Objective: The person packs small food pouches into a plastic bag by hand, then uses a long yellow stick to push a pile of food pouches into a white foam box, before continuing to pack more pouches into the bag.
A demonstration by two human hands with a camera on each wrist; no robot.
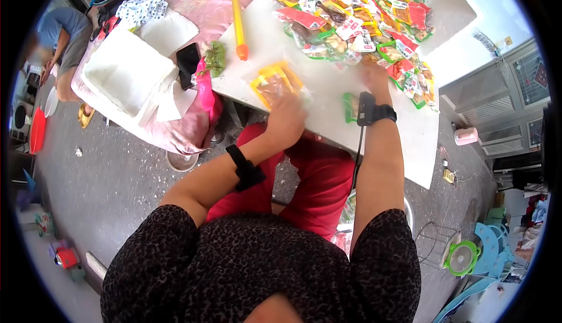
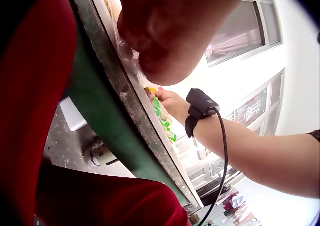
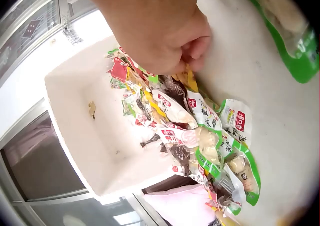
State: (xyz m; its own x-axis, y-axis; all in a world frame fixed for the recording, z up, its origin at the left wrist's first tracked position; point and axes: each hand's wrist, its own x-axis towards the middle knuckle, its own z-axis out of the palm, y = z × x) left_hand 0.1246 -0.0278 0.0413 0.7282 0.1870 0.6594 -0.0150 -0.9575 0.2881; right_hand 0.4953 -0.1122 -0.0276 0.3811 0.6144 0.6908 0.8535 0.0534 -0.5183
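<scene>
My left hand (image 1: 287,119) holds the near end of some yellow-edged snack packets (image 1: 270,86) by the table's front edge, its fingertips partly hidden. Clear plastic (image 2: 131,61) shows beneath this hand in the left wrist view. Farther right, my right hand (image 1: 374,78) reaches to the near side of a big heap of snack packets (image 1: 351,27). In the right wrist view its curled fingers pinch a yellow packet (image 3: 191,79) at the edge of the heap. One green-edged packet (image 1: 350,107) lies apart on the white table (image 1: 328,121), beside my right wrist.
A white foam box (image 3: 75,121) lies on its side behind the heap. Left of the table are an open foam box (image 1: 126,77), a black phone (image 1: 188,65) and a pink plastic bag (image 1: 204,86). A yellow stick (image 1: 237,18) lies near the back. Another person (image 1: 64,33) bends at far left.
</scene>
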